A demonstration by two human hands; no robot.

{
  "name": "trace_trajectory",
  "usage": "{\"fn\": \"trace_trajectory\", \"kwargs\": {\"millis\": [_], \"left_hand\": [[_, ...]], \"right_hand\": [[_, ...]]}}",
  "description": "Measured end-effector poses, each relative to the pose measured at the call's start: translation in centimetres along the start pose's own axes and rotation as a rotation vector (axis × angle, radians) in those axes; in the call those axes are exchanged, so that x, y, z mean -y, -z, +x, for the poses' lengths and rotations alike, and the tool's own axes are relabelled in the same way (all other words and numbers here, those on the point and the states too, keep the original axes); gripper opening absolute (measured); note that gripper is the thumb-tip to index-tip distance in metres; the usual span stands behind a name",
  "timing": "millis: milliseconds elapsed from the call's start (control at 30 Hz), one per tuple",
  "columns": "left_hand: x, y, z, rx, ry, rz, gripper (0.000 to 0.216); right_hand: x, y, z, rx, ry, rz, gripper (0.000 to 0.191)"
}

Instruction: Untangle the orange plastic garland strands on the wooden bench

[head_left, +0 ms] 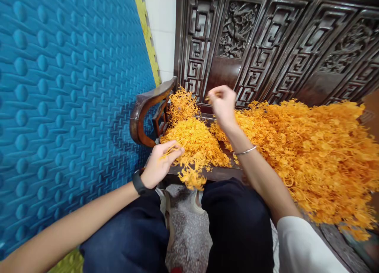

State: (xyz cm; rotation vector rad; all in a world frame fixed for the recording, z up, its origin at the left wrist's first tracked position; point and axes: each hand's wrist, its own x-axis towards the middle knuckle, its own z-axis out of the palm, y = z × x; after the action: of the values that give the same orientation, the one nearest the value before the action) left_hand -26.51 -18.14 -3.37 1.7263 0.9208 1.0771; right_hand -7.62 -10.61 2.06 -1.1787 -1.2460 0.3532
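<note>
L hand [160,162] pinches a few orange strands [169,150] by the small pile [195,141]; R hand [222,103] lifts, fingers closed on a sprig. Mid-sorting, prob. Next move needs a clean pick from the big heap [314,150] on the carved bench [225,172].

Blue foam mat [65,91] fills the whole left side, standing upright, its surface embossed with rows of raised dots and ridges. A yellow-green strip [147,32] runs along its far edge, and beyond that there's a sliver of white tiled wall [162,32]. Straight ahead, a dark carved wooden bench: its back [266,36] is all fretwork panels and relief carving, glossy under even indoor light. A curved armrest [145,107] sweeps down at the bench's left end. Down below, speckled grey floor [189,233], and yellow-green mat at the bottom left corner [66,263].
</note>
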Motion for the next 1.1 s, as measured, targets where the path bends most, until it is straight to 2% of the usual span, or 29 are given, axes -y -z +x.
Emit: {"fn": "trace_trajectory", "kwargs": {"millis": [33, 100, 167, 233, 300, 433, 633, 733, 833, 933, 1033, 1100], "left_hand": [[0.0, 0.1, -0.3, 0.023, 0.01, 0.002, 0.024], [0.0, 0.4, -0.5, 0.035, 0.013, 0.008, 0.023], [0.2, 0.9, -0.6, 0.037, 0.005, 0.034, 0.022], [0.5, 1.4, -0.5, 0.016, 0.005, 0.054, 0.023], [0.9, 2.0, -0.4, -0.031, 0.015, 0.055, 0.025], [1.1, 2.7, -0.6, -0.063, 0.042, 0.053, 0.027], [0.7, 3.1, -1.1, -0.074, 0.032, 0.038, 0.026], [0.7, 3.2, -1.2, -0.088, 0.035, 0.017, 0.026], [0.5, 3.2, -1.1, -0.083, 0.02, -0.03, 0.025], [0.4, 3.1, -0.9, -0.074, 0.0, -0.071, 0.022], [0.2, 3.0, -0.7, -0.092, -0.017, -0.101, 0.021], [0.1, 2.9, -0.6, -0.102, -0.023, -0.118, 0.02]], "right_hand": [[-0.9, 0.4, 0.8, -0.056, 0.02, 0.008, 0.005], [-3.5, 0.7, 1.6, 0.06, -0.006, -0.021, 0.007], [-6.6, 0.2, 1.4, 0.163, -0.12, -0.082, 0.015], [-9.2, -0.4, 0.8, 0.214, -0.246, -0.158, 0.02], [-11.0, -0.6, 0.5, 0.244, -0.31, -0.242, 0.022], [-11.9, -0.1, 0.8, 0.277, -0.31, -0.377, 0.015], [-11.9, -0.3, 1.2, 0.298, -0.346, -0.355, 0.014], [-10.7, -0.5, 0.9, 0.27, -0.332, -0.3, 0.019], [-7.2, -0.3, -0.1, 0.283, -0.31, -0.084, 0.016], [-2.4, 0.4, -2.4, 0.468, -0.231, 0.151, 0.013], [1.6, 1.3, -5.3, 0.74, -0.126, 0.165, 0.018], [2.7, 1.7, -6.9, 0.832, -0.105, 0.128, 0.023]]}}
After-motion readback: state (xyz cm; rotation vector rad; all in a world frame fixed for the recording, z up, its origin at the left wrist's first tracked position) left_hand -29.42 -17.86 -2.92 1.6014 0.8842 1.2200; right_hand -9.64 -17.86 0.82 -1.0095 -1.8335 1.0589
